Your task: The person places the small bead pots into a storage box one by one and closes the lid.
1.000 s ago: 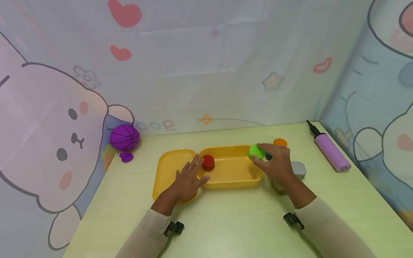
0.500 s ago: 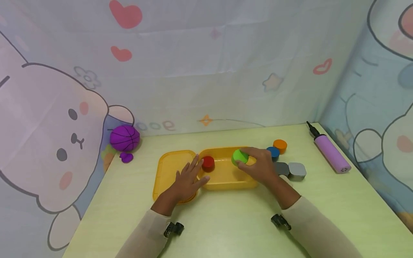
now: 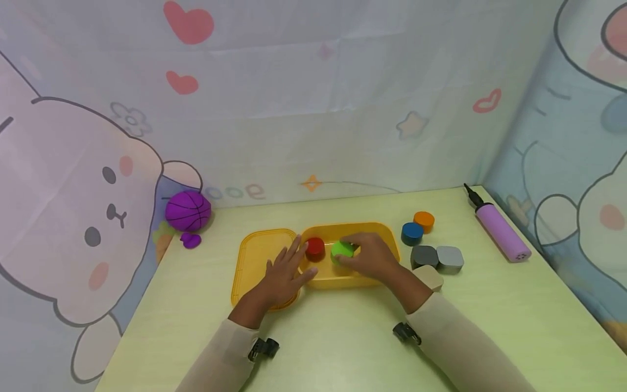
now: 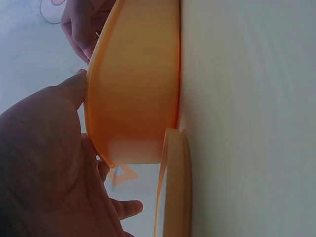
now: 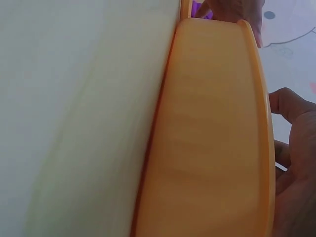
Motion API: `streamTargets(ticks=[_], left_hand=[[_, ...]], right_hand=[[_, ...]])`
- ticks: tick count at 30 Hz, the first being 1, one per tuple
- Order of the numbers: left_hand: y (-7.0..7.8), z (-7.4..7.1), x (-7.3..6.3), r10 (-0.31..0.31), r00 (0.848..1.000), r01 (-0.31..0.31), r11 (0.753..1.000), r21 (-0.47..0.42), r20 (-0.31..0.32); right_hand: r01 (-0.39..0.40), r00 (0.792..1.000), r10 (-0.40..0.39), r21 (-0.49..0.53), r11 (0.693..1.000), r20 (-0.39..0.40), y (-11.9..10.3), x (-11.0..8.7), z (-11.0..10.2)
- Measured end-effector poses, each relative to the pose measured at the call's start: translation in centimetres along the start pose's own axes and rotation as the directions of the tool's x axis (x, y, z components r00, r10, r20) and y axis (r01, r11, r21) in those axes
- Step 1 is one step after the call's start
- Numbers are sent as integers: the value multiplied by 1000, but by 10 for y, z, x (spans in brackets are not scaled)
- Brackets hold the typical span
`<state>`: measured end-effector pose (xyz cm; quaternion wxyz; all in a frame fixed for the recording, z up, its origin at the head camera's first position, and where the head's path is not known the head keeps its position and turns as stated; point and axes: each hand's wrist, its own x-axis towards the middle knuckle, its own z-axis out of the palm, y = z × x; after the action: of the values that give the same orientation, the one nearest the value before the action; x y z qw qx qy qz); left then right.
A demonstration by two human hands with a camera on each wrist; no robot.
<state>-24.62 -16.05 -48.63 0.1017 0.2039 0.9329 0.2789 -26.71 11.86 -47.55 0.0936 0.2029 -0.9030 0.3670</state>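
In the head view a yellow plastic box (image 3: 387, 245) stands at the middle of the table with a red round block (image 3: 315, 249) inside its left end. My right hand (image 3: 374, 257) reaches into the box and pinches a bright green round block (image 3: 341, 252) between thumb and fingers, just right of the red one. My left hand (image 3: 281, 275) lies with spread, straight fingers on the box's left rim, over the flat yellow lid (image 3: 247, 267). The left wrist view shows that hand's fingers at the rim of the box (image 4: 133, 89). In the right wrist view the box wall hides the green block.
Right of the box are a blue round block (image 3: 412, 233), an orange one (image 3: 424, 221), a dark grey block (image 3: 424, 257), a light grey block (image 3: 449, 259) and a beige block (image 3: 429, 276). A purple pump (image 3: 503, 231) lies farther right. A purple ball (image 3: 188, 210) and small duck (image 3: 190, 240) sit at back left.
My right hand has carried the green block leftward from the box's right end to beside the red block. The blocks right of the box came into view. My left hand stayed put.
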Motion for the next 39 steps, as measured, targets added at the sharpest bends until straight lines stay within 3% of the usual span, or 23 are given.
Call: streamTargets(ticks=[10, 20, 33, 39], left_hand=[[-1, 1, 1, 4, 1000, -4, 1000, 2, -3], [-1, 0, 1, -3, 1000, 3, 1000, 10, -1], [-2, 1, 1, 0, 1000, 0, 1000, 7, -1], [-1, 1, 1, 4, 1000, -4, 1000, 2, 0]], right_hand=[[-75, 984, 80, -41, 996, 159, -9, 12, 12], [-12, 974, 29, -76, 997, 225, -11, 18, 21], [-48, 951, 52, -20, 999, 306, -13, 18, 16], [-131, 937, 99, 72, 989, 335, -15, 18, 11]])
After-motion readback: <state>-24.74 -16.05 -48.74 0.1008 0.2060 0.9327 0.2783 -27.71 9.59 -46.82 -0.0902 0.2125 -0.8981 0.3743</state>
